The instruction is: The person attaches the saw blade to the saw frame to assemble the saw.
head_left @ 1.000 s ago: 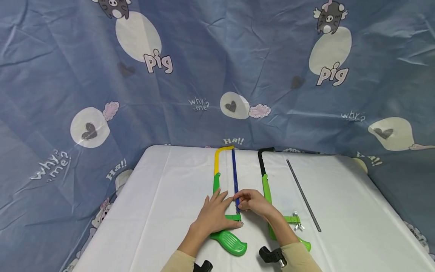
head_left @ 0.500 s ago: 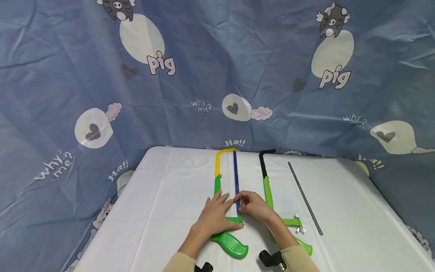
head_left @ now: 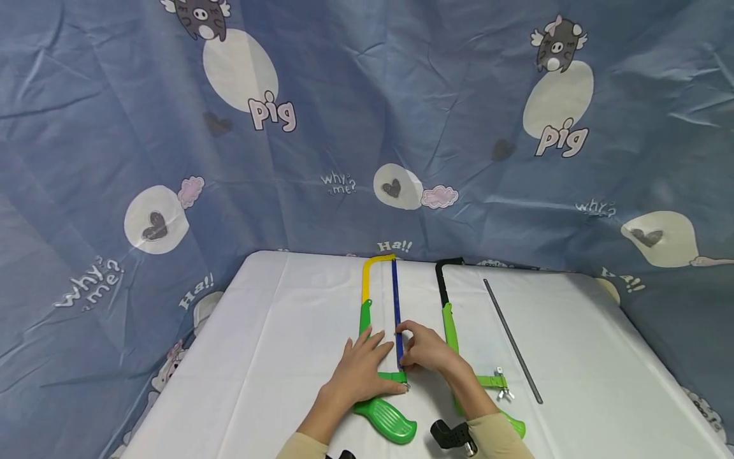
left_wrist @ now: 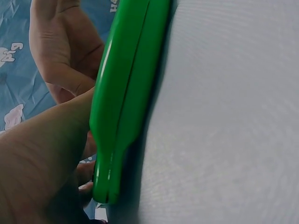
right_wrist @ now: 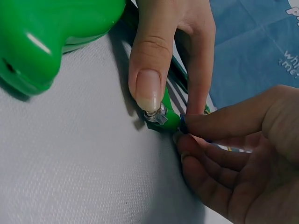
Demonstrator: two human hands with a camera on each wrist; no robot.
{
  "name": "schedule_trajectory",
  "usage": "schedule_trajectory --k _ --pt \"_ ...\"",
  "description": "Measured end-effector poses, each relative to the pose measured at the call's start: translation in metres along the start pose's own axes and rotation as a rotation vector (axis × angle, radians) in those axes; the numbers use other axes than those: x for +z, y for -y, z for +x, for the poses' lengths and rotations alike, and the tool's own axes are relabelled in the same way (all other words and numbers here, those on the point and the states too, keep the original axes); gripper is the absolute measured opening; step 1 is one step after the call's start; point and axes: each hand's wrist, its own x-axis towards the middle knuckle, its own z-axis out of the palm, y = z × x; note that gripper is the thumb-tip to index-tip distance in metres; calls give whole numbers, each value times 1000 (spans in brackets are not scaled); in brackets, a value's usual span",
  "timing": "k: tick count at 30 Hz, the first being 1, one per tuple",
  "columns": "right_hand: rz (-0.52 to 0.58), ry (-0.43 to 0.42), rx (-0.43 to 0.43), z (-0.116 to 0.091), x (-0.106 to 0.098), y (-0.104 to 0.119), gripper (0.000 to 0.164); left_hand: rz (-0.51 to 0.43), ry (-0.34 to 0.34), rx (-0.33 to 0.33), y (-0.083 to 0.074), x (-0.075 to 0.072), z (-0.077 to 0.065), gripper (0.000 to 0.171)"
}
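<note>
A hacksaw with a green handle and a yellow front frame lies on the white table. Its blue blade runs along the right side. My left hand rests over the green frame, fingers spread and straight. In the right wrist view, the left thumb presses at the metal fastener by the green bracket. My right hand pinches the lower end of the blade beside that bracket; the exact contact is partly hidden by the fingers.
To the right lies a second hacksaw frame, light green and black, with a wing nut on its bracket. The right forearm crosses over it. Further right is a loose grey blade. Blue printed cloth hangs behind the table.
The right index finger has moved up the blade a little, farther from the thumb, which sits slightly nearer the bracket. My left hand stays in place; the head view tilts slightly.
</note>
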Motion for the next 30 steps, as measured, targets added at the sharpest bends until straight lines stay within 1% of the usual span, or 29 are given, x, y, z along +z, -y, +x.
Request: schedule_trajectory --k 2,5,8,12,14,16,21,23,26,30 --pt "-31 5 7 -1 0 2 61 -2 -3 2 0 0 0 92" --pt "-43 5 23 -1 1 2 56 -1 -7 4 0 1 -1 92" --pt "-22 -17 60 -1 1 3 47 -2 -5 4 -1 1 -1 92" --pt "-31 -45 96 0 0 4 31 2 -5 5 0 1 -1 94" --pt "-54 -39 97 0 0 5 25 5 -7 4 0 2 -1 94" --pt "-62 -33 91 -1 1 5 22 9 -8 9 1 1 -1 94" --pt "-71 -32 29 -5 2 3 19 8 2 35 4 0 -1 91" --pt "-74 -30 5 -8 3 2 18 -6 9 47 6 -1 -2 88" --pt "-91 -33 -37 -11 3 2 18 -68 20 61 9 -2 -2 80" --pt "-170 -41 -106 -18 3 1 21 -170 44 79 14 -5 -2 62"
